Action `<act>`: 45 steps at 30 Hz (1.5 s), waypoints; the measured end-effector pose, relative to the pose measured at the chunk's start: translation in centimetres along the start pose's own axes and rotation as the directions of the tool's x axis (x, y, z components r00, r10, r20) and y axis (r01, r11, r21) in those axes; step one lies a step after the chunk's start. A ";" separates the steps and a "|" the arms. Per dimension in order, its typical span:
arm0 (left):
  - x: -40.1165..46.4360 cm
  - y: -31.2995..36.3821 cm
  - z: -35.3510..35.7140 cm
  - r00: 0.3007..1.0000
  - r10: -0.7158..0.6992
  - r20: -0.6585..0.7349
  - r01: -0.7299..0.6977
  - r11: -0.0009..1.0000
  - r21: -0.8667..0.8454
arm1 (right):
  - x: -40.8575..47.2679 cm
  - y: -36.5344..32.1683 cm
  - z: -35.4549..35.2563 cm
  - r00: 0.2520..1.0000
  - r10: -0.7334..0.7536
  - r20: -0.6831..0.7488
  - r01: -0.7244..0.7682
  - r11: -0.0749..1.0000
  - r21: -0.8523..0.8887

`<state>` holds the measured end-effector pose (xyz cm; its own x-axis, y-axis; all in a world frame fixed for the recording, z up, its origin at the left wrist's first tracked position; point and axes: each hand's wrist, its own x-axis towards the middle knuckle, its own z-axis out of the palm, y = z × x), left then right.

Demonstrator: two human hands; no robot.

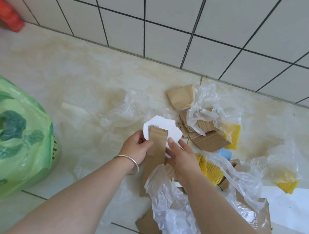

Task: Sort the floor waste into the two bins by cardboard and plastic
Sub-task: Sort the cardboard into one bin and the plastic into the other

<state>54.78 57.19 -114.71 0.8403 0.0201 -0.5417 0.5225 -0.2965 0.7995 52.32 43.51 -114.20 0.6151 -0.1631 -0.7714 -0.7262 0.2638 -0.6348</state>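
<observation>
Head camera looked down as the left hand (136, 149) and right hand (181, 158) together gripped a cardboard strip (156, 147) and white scrap (165, 127), apparently gathering card for the green-lined bin (12, 139) alongside, plastic film (205, 103) lying beyond.

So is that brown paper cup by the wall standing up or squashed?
Squashed and tipped over. The brown paper cup lies on its side on the floor, its walls creased flat, next to clear plastic film.
</observation>
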 end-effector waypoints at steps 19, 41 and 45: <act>2.4 -1.7 1.3 0.951 0.018 -0.308 0.165 0.814 0.557 | 0.4 0.3 -3.5 0.878 -0.087 -0.471 0.099 0.995 0.001; -0.8 0.4 1.8 0.979 0.133 -0.153 -0.019 0.811 0.585 | -3.0 0.3 -2.7 0.921 -0.089 -0.380 0.087 0.996 -0.020; -1.8 2.8 0.3 0.957 0.177 -0.229 -0.040 0.864 0.502 | -4.7 -1.4 -2.2 0.945 -0.111 -0.307 0.118 0.993 0.004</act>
<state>54.73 56.08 -111.56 0.9299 0.1851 -0.3178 0.3455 -0.7360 0.5822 49.82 41.84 -109.78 0.5680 -0.4752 -0.6720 -0.6473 0.2463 -0.7213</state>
